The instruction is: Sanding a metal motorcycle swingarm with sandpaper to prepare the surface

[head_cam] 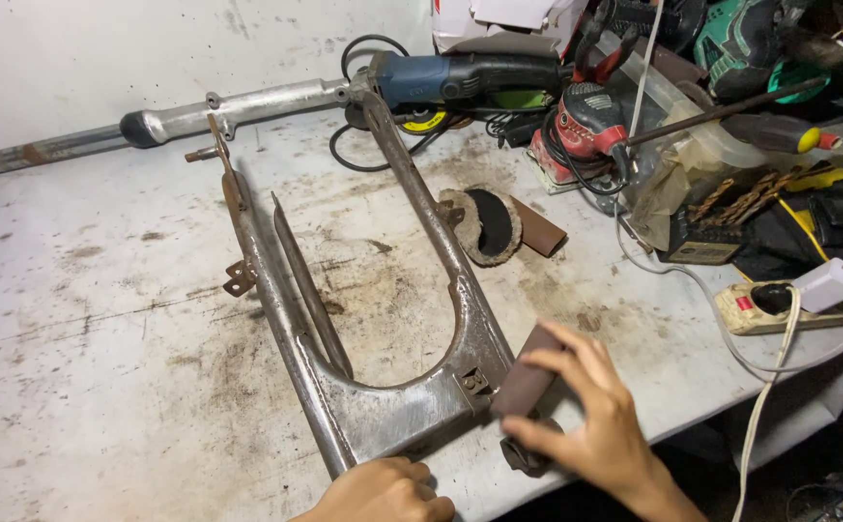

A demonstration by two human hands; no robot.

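A bare metal frame part with two long arms lies on the stained white workbench. My right hand grips a brown piece of sandpaper pressed against the frame's near right corner. At the bottom edge my left hand rests as a fist against the frame's near end, steadying it. The frame's arms run away from me toward a long metal tube at the back.
A blue angle grinder lies at the back. A round polishing pad and a brown sandpaper strip sit mid-bench. At right are a red sander, drill bits, a power strip and cables.
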